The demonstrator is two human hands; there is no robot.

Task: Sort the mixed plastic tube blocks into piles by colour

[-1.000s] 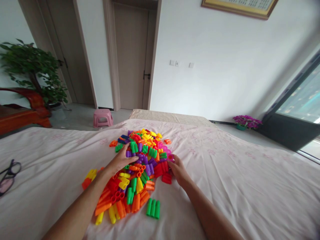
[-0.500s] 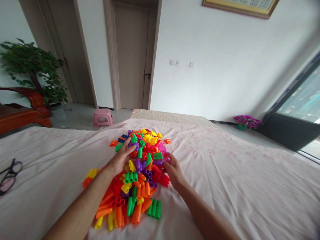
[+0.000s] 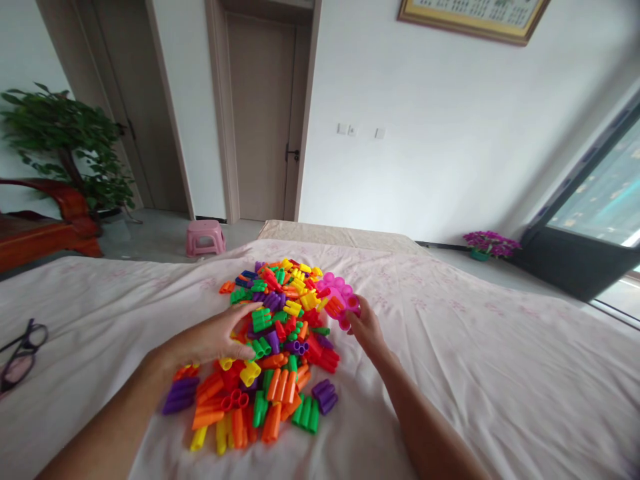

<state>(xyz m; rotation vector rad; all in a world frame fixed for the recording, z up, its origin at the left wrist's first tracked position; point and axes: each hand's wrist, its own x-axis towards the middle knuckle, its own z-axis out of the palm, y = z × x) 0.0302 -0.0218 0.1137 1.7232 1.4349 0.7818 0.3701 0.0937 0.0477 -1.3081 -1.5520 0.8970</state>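
A heap of plastic toy building blocks (image 3: 283,387), joined tubes in red, orange, yellow, green and purple, lies on the cloth in front of me. My left hand (image 3: 215,337) reaches over its left side, thumb and fingers apart, close to a green block (image 3: 261,320). On the right side, my right hand (image 3: 367,327) grips the edge of a pink scalloped plastic piece (image 3: 343,288), which is tilted. A few small red and orange blocks show against the pink piece; whether they lie inside it I cannot tell. Part of the right fingers is hidden behind it.
A pale flowered cloth (image 3: 450,373) covers the surface, with folds. Eyeglasses (image 3: 23,357) lie at the far left. Beyond the edge stand a pink stool (image 3: 206,238), a potted plant (image 3: 70,147), a wooden armchair (image 3: 55,220) and purple flowers (image 3: 493,243).
My left hand has drawn back to the left and its fingers have spread. My right hand has shifted right, and the pink piece shows more fully. Purple blocks now lie at both sides of the heap.
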